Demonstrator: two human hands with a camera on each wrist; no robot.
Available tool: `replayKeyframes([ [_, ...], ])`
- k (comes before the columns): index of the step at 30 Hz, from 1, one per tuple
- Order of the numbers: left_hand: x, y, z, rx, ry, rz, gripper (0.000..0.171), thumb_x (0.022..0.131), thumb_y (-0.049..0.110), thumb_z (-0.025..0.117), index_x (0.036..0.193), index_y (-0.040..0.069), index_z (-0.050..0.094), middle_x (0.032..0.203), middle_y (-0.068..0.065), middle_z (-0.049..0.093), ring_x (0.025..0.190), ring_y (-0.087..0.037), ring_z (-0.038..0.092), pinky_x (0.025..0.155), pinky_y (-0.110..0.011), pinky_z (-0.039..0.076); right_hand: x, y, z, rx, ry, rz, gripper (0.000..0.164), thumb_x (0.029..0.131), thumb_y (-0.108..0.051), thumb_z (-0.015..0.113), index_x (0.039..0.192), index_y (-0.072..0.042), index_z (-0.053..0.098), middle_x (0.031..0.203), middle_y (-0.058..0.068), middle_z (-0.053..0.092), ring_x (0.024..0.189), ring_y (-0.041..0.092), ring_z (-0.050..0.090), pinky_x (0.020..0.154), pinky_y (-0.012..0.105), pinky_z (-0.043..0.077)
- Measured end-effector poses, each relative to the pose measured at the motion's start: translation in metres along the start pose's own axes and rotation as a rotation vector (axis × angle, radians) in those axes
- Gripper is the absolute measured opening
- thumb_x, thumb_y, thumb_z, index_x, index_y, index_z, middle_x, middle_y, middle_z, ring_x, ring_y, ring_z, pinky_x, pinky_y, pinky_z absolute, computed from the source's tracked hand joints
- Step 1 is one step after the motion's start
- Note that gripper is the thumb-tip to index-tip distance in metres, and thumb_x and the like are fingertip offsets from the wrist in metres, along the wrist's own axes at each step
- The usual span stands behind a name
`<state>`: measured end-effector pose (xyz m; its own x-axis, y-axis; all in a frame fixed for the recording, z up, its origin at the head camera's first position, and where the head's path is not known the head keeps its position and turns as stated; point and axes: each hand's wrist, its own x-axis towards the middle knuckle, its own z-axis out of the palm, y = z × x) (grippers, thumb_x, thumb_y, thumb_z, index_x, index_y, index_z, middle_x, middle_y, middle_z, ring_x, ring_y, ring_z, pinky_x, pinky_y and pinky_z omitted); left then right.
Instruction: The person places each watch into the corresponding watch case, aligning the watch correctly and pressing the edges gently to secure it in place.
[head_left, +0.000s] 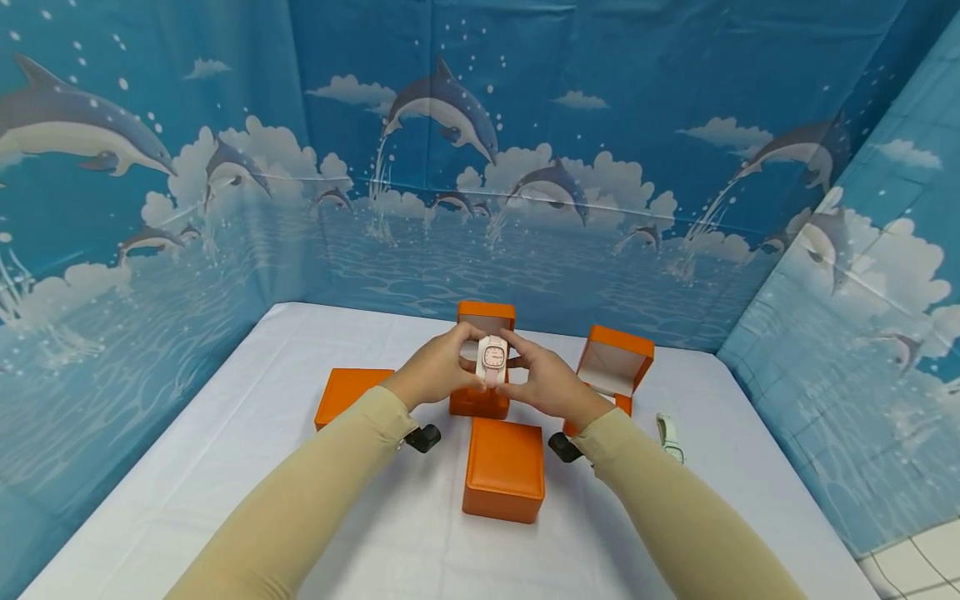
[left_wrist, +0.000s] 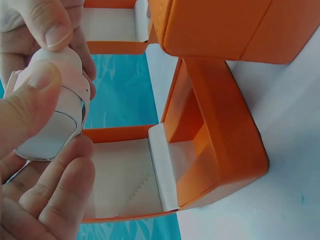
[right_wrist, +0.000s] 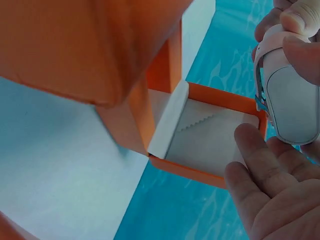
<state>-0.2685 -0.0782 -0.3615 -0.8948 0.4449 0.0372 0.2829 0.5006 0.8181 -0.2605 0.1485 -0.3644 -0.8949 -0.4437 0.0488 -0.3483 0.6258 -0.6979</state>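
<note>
A pink-strapped watch with a squarish face is wrapped around a white cushion, up in front of an open orange box. My left hand holds one side of the cushion between thumb and fingers. From the other side my right hand grips it the same way. Both wrist views show the cushion's smooth back, with the pink strap looped across it. The open box's lid stands raised, and its orange inner compartment shows no cushion.
A closed orange box sits nearest me, and another orange box lies to the left, partly behind my arm. At the right stands an open orange box, with a pale green watch on the white-covered table beside it.
</note>
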Motion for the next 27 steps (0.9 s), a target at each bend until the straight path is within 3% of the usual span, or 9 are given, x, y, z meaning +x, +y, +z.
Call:
replayKeyframes([
  [7,0.007,-0.006,0.001,0.129,-0.001,-0.039,0.076,0.09,0.02,0.086,0.153,0.02,0.044,0.157,-0.004,0.052,0.108,-0.016,0.069,0.099,-0.04,0.06,0.008,0.004,0.002,-0.055,-0.023,0.051,0.092,0.095,-0.021,0.081,0.168,-0.013,0.026,0.16,0.01,0.049,0.135,0.032,0.061,0.096,0.041,0.062],
  [14,0.013,-0.012,0.001,0.183,-0.041,-0.064,0.077,0.092,0.02,0.085,0.157,0.018,0.042,0.16,-0.007,0.05,0.123,-0.022,0.064,0.109,-0.045,0.054,0.014,0.012,0.006,-0.12,-0.062,0.06,0.094,0.096,-0.028,0.08,0.169,-0.011,0.023,0.158,0.012,0.053,0.135,0.031,0.062,0.097,0.041,0.062],
  [20,0.021,-0.016,0.002,0.251,-0.069,-0.081,0.08,0.095,0.023,0.081,0.161,0.016,0.036,0.159,-0.009,0.051,0.107,-0.019,0.067,0.105,-0.042,0.057,0.021,0.018,0.006,-0.184,-0.058,0.067,0.093,0.095,-0.033,0.081,0.168,-0.013,0.026,0.153,0.014,0.057,0.135,0.035,0.06,0.1,0.045,0.059],
  [27,0.029,-0.022,0.004,0.287,-0.084,-0.121,0.081,0.096,0.023,0.081,0.163,0.017,0.037,0.162,-0.007,0.049,0.132,-0.024,0.063,0.114,-0.045,0.052,0.034,0.027,0.013,-0.18,-0.063,0.101,0.09,0.094,-0.032,0.082,0.167,-0.014,0.032,0.147,0.008,0.063,0.13,0.029,0.063,0.101,0.043,0.059],
])
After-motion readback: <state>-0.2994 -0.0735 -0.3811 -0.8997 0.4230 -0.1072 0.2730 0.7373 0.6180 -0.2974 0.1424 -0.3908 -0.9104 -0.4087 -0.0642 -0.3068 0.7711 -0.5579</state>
